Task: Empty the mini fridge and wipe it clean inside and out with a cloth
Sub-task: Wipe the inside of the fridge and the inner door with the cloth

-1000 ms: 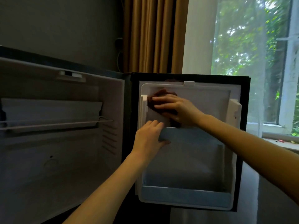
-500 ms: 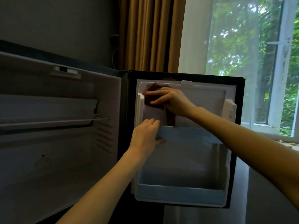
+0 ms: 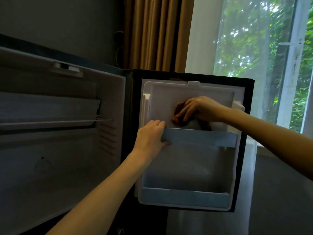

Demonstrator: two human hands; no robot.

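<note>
Since the earlier frame the right hand point(image 3: 201, 108) has carried the dark brown cloth point(image 3: 179, 106) from the upper left corner of the white plastic door liner point(image 3: 162, 102) to its middle, just above the upper pale blue plastic shelf rail point(image 3: 199, 137). Its fingers are bent over the cloth and press it flat to the liner. A tail of cloth hangs below the palm and reaches the rail's top edge. The left hand point(image 3: 149, 139) grips the left end of that rail, fingers hooked over the top edge and thumb beneath.

Edges and room: the black-framed mini fridge door point(image 3: 169, 75) stands swung wide. Bare liner lies left of and above the cloth, up to the raised rim. To the right, the forearm crosses the liner's right edge. Below the upper rail the liner runs down to a lower pale blue rail point(image 3: 184, 197) at the bottom edge.

Left of the hinge edge, the grey fridge cavity point(image 3: 50, 175) stands open with a wire shelf point(image 3: 50, 123) across it — well apart from both hands. A brown curtain point(image 3: 157, 31) and a window point(image 3: 254, 39) stand behind the door.
</note>
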